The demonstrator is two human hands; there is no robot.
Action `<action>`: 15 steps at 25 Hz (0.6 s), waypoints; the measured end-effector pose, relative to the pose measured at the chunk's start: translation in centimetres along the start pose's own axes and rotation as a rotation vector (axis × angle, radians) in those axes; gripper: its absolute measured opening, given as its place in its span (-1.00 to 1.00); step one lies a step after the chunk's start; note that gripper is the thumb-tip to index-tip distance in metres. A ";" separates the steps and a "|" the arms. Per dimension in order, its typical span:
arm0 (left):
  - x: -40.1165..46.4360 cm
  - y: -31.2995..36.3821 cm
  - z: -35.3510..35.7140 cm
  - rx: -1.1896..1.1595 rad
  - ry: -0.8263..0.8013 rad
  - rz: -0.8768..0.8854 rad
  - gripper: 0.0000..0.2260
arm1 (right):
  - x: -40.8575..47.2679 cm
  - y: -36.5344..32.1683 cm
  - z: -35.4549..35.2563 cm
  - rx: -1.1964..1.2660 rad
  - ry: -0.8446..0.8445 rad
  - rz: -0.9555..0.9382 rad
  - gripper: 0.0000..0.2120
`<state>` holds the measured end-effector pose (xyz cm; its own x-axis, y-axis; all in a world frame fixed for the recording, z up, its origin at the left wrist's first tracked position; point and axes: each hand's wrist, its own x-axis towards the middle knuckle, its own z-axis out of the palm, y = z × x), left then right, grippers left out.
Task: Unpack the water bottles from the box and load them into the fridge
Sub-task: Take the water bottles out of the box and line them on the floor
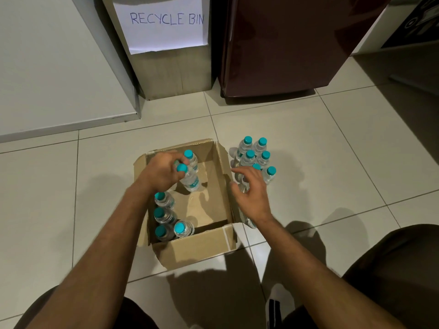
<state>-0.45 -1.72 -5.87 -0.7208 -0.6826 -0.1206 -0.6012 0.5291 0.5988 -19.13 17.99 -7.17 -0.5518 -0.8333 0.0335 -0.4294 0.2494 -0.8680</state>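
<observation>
An open cardboard box (199,245) sits on the tiled floor in front of me. Inside it my left hand (161,172) grips a clear water bottle with a teal cap (188,178) near its neck, tilted; another bottle (191,159) stands just behind it. Several more bottles (164,217) stand along the box's left side. To the right of the box, a group of bottles (255,155) stands on the floor. My right hand (249,188) hovers with spread, relaxed fingers over the near edge of that group, holding nothing. The dark red fridge (280,43) stands shut at the back.
A cardboard bin labelled "RECYCLE BIN" (166,32) stands left of the fridge. A white cabinet (52,67) fills the left side. My knees are at the bottom corners, and a sock-clad foot (276,309) is at bottom centre.
</observation>
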 end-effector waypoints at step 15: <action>-1.5 8.5 -1.1 -0.423 0.075 0.180 -0.67 | 1.3 -3.6 -1.1 0.278 -0.019 0.137 -0.58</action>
<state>-4.15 3.24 0.26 -0.7646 -0.6413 0.0635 -0.2639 0.4014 0.8771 -19.13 16.56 -3.48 -0.5768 -0.8107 -0.1004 -0.1381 0.2179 -0.9662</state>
